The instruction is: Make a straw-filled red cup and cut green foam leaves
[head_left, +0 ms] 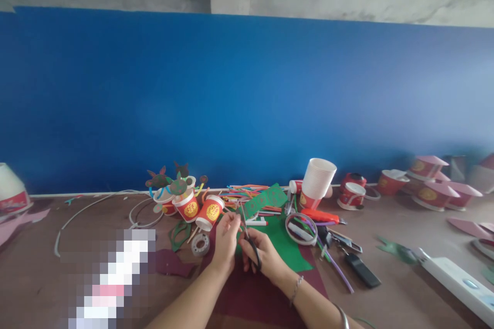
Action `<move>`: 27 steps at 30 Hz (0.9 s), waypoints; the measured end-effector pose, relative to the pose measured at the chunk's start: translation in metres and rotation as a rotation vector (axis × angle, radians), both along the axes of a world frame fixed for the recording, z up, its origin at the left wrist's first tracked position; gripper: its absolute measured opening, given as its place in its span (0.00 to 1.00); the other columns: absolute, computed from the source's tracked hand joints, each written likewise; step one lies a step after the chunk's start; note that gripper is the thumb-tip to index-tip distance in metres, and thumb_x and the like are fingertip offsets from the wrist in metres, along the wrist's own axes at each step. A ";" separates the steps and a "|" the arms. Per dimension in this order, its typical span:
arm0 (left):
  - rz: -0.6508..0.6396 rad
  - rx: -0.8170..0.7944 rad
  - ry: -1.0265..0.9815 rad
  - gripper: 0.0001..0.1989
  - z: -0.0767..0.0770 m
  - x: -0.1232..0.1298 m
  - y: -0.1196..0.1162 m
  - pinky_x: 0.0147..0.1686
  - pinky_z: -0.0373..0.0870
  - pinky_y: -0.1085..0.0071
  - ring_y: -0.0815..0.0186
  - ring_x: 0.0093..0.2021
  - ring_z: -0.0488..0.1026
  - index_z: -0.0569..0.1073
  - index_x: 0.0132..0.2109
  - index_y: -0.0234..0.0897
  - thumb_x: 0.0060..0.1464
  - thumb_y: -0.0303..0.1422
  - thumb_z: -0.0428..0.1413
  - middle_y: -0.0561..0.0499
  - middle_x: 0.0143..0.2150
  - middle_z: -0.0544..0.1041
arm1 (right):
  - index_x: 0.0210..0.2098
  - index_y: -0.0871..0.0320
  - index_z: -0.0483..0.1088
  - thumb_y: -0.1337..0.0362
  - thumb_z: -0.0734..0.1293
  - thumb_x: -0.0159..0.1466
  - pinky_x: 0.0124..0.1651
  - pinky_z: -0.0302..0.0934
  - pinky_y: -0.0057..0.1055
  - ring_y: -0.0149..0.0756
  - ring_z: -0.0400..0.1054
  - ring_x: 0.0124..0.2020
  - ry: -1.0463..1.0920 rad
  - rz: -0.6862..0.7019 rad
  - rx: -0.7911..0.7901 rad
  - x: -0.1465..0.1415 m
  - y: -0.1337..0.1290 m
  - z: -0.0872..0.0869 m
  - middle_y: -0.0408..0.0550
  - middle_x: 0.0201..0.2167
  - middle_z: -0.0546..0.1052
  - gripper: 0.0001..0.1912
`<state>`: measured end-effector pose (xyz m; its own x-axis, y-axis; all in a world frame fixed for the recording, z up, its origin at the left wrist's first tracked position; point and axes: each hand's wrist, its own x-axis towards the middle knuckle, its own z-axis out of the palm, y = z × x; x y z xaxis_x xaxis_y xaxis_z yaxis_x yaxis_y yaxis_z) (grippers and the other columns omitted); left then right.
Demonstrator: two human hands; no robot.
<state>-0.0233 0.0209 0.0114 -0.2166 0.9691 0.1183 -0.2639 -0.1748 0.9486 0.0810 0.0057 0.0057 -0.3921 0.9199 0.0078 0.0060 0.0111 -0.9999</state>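
My right hand has its fingers in the dark handles of a pair of scissors, whose blades point up and away from me. The blades meet the near end of a green paper strip with small reddish marks. Close to that end, my left hand has its fingers pinched together at the paper; the exact grip is partly hidden. Beneath my hands lie a larger green sheet and a dark maroon sheet. Beside my left wrist sits a roll of clear tape.
Red-and-white paper cups with paper figures stand left of my hands. A tall cup stack, an orange cutter, a tape ring and a black key fob lie to the right. A white power strip is farther right.
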 end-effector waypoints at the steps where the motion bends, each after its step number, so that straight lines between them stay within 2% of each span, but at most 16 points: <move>1: -0.005 -0.002 -0.009 0.12 0.000 0.000 0.000 0.27 0.58 0.77 0.72 0.25 0.60 0.64 0.26 0.36 0.50 0.39 0.54 0.58 0.22 0.62 | 0.30 0.59 0.61 0.46 0.66 0.53 0.10 0.49 0.17 0.25 0.59 0.10 0.002 0.001 -0.001 0.000 0.000 -0.001 0.36 0.12 0.65 0.22; 27: -0.075 0.015 0.020 0.11 0.004 -0.003 -0.001 0.27 0.58 0.77 0.72 0.24 0.61 0.63 0.25 0.37 0.48 0.38 0.54 0.57 0.22 0.63 | 0.29 0.60 0.62 0.48 0.64 0.56 0.10 0.47 0.16 0.24 0.60 0.11 0.012 0.010 0.003 0.004 0.001 0.005 0.35 0.13 0.66 0.20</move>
